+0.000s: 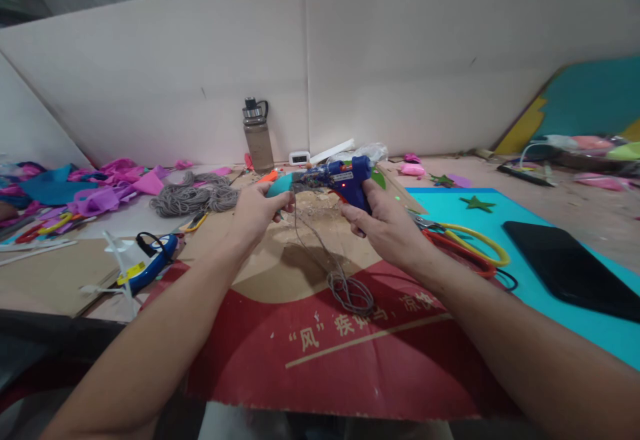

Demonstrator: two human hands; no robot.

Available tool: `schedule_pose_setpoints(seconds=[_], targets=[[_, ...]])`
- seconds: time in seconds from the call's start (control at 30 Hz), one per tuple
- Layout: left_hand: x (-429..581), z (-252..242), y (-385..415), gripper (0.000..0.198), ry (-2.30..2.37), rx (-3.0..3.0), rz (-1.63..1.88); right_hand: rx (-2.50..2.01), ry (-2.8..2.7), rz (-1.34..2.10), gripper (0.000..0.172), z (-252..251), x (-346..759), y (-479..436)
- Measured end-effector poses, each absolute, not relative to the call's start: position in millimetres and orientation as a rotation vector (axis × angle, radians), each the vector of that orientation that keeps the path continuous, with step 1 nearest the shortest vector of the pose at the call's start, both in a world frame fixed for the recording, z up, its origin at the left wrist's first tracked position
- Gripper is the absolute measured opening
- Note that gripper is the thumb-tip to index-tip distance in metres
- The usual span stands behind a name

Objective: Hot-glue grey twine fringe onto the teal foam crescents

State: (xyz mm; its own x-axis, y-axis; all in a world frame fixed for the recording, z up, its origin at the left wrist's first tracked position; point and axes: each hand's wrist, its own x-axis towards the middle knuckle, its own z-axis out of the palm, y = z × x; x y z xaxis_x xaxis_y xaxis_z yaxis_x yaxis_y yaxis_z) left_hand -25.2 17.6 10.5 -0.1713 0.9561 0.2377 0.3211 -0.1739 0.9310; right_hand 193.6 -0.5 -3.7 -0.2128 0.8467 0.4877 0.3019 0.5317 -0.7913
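Note:
My right hand (383, 220) is wrapped round the handle of a blue hot glue gun (353, 183), its nozzle pointing left. Between the thumb and fingers of my left hand (257, 210) is a teal piece (281, 186) with grey cord at its right end; its exact kind I cannot make out. The glue gun's nozzle is close to that grey end, and whether they touch is unclear. From the piece a grey cord (323, 243) hangs down to a loose coil (351, 293) on the red and brown cardboard (260, 353).
A bundle of grey cord (195, 193), felt scraps (100, 190) and a blue power strip (153, 263) lie left. Behind stand a water bottle (258, 137) and small digital clock (299, 158). Right are scissors (475, 243), a green star (477, 204) and a black phone (570, 267).

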Motion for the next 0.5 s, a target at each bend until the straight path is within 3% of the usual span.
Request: schedule_pose_setpoints(seconds=[0.5], targets=[[-25.9, 8.6, 19.5, 0.013, 1.509, 1.541, 1.356, -0.919, -1.746, 0.692, 0.031, -2.7, 193.6, 0.5]])
